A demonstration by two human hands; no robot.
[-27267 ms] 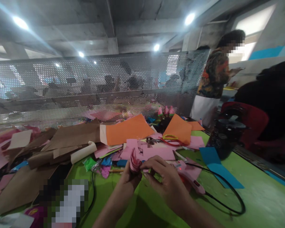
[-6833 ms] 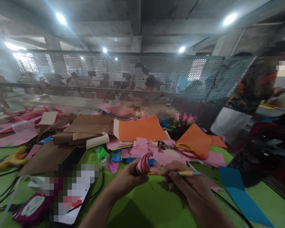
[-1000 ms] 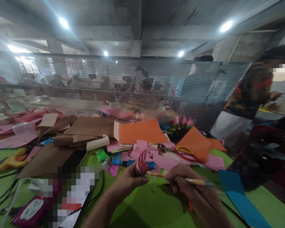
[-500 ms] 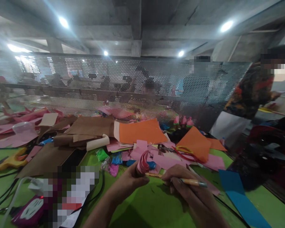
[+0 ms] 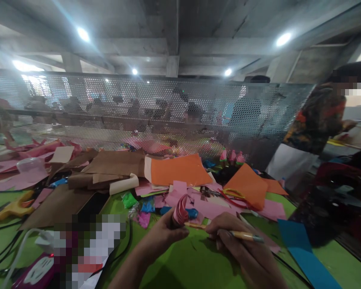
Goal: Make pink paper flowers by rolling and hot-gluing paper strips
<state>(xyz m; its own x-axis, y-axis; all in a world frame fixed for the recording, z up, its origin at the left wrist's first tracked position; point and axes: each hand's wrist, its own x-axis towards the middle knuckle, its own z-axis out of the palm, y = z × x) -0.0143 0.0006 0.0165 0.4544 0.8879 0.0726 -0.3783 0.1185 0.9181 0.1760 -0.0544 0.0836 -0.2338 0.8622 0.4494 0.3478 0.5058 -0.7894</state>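
Observation:
My left hand (image 5: 165, 230) pinches a small pink swirled piece (image 5: 181, 212), ridged and tapering to a curled tip at the top. Its material is hard to tell. In my right hand (image 5: 237, 237) lies a slim pen-like tool (image 5: 243, 236) with a wooden-coloured shaft and a greyish rear end. The tool's thin front end points left and meets the lower side of the pink piece, or sits just beside it. Both hands are above the green tabletop (image 5: 180, 261). Right behind the pink piece is a blue tube-shaped object (image 5: 192, 212), partly hidden by it.
Orange sheets (image 5: 177, 168), brown sheets (image 5: 117, 162) and pink scraps (image 5: 210, 206) cover the table's back. Red-handled scissors (image 5: 234, 196) lie among them. A yellow glue gun (image 5: 13, 208) and a purple power strip (image 5: 37, 269) are left. Behind stands a perforated metal screen (image 5: 156, 108); a person (image 5: 321, 108) is at right.
The whole view has shifted slightly downward with the head's tilt. Both hands keep nearly the same pose, still holding the pink piece and the tool.

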